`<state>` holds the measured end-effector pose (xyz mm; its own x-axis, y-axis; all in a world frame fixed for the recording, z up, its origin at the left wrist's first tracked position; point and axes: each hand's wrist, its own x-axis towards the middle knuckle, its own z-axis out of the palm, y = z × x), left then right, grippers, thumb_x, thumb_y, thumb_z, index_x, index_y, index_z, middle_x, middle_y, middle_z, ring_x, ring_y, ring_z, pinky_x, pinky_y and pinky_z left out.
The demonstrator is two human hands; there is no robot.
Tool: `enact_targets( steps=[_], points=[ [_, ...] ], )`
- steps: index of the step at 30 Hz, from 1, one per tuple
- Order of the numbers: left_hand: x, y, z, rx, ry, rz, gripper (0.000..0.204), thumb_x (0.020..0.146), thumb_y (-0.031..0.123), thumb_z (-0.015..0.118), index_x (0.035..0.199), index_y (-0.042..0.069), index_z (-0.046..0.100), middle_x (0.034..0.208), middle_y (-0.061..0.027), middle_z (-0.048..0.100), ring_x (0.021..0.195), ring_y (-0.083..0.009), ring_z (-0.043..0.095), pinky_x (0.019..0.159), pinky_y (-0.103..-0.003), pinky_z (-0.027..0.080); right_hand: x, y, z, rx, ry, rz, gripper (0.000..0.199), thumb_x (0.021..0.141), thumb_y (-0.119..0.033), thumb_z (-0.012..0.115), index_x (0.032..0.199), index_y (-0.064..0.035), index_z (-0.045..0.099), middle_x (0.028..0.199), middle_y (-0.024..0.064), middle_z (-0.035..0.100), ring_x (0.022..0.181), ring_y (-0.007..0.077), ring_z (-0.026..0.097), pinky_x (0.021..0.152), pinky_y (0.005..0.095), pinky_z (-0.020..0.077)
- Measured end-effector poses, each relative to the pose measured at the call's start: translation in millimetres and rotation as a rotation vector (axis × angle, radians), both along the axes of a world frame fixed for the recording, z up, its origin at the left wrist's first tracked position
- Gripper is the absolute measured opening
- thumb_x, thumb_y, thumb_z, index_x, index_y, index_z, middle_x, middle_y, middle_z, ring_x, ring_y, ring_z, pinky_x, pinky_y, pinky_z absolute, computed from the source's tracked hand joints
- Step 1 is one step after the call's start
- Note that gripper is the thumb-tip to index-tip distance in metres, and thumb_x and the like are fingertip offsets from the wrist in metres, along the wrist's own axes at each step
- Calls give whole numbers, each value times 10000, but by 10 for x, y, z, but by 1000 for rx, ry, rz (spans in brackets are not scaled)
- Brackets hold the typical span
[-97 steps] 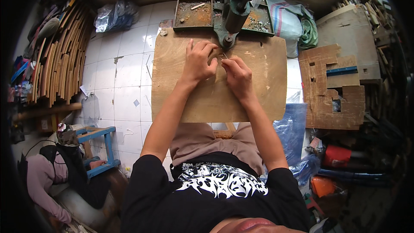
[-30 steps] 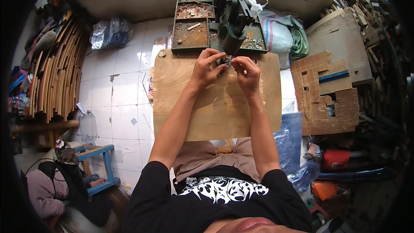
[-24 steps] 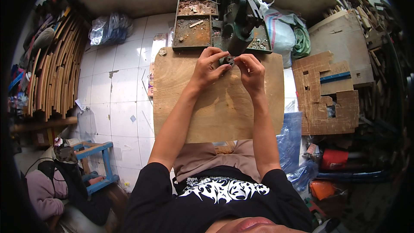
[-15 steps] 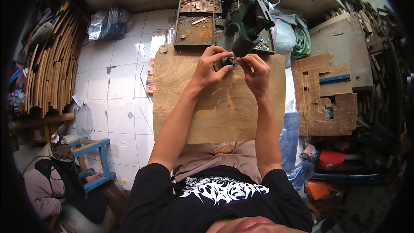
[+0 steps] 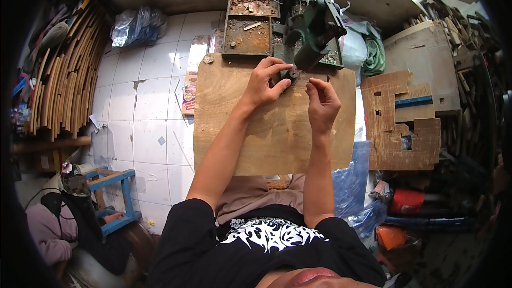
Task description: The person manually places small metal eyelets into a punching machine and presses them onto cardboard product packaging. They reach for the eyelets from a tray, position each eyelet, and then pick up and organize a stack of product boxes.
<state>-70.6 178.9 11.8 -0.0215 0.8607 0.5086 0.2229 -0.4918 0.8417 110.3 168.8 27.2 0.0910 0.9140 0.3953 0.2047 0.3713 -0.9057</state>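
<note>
At the board's far edge, my left hand (image 5: 265, 84) curls its thumb and fingers round a small dark round part with a pale centre (image 5: 293, 74), just below the head of a dark green lever press (image 5: 310, 53). My right hand (image 5: 324, 102) is raised to the right of that part, apart from it. Its thumb and fingertips are pinched together; whatever they hold is too small to make out. Both forearms reach over the wooden board (image 5: 240, 149) in front of me.
Left of the press stands a rusty metal tray (image 5: 248, 40) with compartments and small bits. Wooden strips (image 5: 58, 80) are stacked at the far left, beside a blue stool frame (image 5: 125, 197). At the right lie cut brown boards (image 5: 386, 122), and green and white sacks (image 5: 373, 56).
My right hand has drawn back from the small part, toward me and to the right. My left hand stays at the part. The whole view has shifted slightly.
</note>
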Motion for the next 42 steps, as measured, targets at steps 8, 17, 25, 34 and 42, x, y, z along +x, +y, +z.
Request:
enact_targets(
  steps=[8,17,25,34,42],
  points=[
    [28,-39,65,-30,-7,-9,368,726,102,777,1083,47,708,1058,-131,628,988,-273,607,854,-340,496,-87,-88,119,-129,100,-26,122,887,-38,699,996,16,705,844,31,697,746,70,635,681,204,506],
    [-3,-11,8,47,-49,-74,379,690,100,806,1060,77,728,1044,-115,636,983,-257,613,845,-326,498,-131,-364,160,-186,164,-20,145,878,-26,710,1013,25,708,865,46,711,778,78,650,701,204,513],
    [6,-34,24,69,-67,-143,283,666,77,822,943,96,770,1091,-82,603,1018,-208,602,851,-310,497,-208,-405,29,-140,171,-11,137,845,-5,739,978,13,714,854,40,710,754,71,651,675,204,516],
    [1,-62,28,-25,-101,-178,218,674,-40,726,859,65,773,1141,-95,599,1055,-202,597,897,-308,455,-258,-416,24,-189,229,3,139,865,-25,726,984,22,671,835,51,702,709,77,645,637,205,509],
    [-22,-46,29,34,-38,-198,211,694,24,750,890,96,779,1138,-93,592,1074,-220,578,867,-317,480,-82,-358,52,-568,732,264,204,922,-95,673,1073,27,609,890,110,705,684,127,666,644,252,571]
  ],
)
